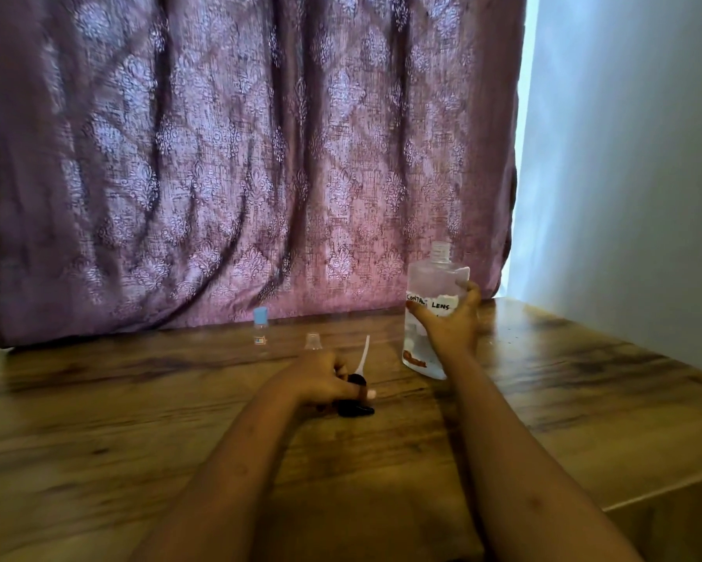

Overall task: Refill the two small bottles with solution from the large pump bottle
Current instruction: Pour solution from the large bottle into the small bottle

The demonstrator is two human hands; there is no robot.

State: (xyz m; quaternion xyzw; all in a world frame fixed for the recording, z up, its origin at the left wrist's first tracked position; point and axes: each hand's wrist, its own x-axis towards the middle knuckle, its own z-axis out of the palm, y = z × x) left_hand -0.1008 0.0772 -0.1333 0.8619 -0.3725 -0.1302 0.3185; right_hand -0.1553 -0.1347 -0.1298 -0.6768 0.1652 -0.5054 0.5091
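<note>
on wooden table (138,399), right hand (450,322) fingers gripping large bottle (434,285) labelled "contact lens", left hand (321,379) fingers closed on black pump (355,403)

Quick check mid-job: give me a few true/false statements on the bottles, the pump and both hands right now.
1. The large bottle has its pump removed, neck open. True.
2. The right hand holds the large bottle. True.
3. Both small bottles are capped. False: the small bottle with the blue cap is capped; the other small bottle looks open.
4. The left hand is empty. False: it holds the black pump head at the wooden table.
</note>
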